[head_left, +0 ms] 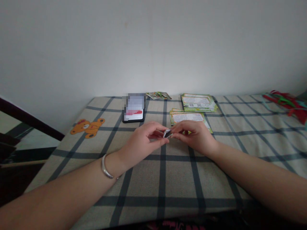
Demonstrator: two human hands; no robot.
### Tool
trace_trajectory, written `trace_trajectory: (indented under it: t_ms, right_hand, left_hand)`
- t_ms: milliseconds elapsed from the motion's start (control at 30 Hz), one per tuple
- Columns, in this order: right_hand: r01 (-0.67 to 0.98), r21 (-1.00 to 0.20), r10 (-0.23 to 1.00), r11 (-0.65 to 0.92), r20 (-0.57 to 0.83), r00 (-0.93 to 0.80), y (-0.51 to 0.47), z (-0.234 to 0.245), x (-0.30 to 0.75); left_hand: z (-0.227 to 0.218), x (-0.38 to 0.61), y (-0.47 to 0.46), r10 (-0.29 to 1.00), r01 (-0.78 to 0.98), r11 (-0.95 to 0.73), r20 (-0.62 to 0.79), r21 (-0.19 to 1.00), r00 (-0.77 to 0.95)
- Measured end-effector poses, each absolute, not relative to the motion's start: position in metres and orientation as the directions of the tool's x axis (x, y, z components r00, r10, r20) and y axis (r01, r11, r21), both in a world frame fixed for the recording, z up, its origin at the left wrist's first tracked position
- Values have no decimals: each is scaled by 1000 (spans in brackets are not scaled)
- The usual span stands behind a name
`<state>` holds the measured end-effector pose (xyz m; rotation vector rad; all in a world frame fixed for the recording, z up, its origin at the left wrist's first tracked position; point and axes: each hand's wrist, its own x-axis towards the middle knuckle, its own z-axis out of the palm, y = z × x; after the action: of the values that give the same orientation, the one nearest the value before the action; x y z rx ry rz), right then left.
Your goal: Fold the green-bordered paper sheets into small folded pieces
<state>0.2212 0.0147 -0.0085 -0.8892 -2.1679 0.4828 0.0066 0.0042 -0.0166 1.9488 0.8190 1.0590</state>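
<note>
My left hand [148, 138] and my right hand [193, 133] meet above the middle of the table. Between their fingertips is a small packet [167, 133] with a pale, silvery rim and a dark gap in its top, both hands pinching its sides. Most of the packet is hidden by my fingers. Just behind my right hand lies a fanned stack of green and white printed cards or packets [188, 117], partly covered by that hand. A silver bangle [105, 167] circles my left wrist.
A second stack of printed cards or packets [198, 101] lies farther back. Shiny green packets [158, 95] rest by the wall, beside a phone [133, 110] with a blurred screen. A bear-shaped cutout [87, 127] lies left; red and green fabric [287, 103] is far right on the checked tablecloth [141, 185].
</note>
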Motion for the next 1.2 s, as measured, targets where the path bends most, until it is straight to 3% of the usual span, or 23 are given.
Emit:
trace_trajectory:
  t_ms: [333, 1200]
  right_hand:
    - [476, -663, 816, 578, 458, -354, 11, -12, 213]
    - [479, -534, 718, 696, 523, -459, 9, -8, 211]
  left_hand:
    - [-7, 7, -1, 732, 407, -681, 543, 609, 411]
    - [-5, 8, -1, 702, 452, -712, 562, 538, 437]
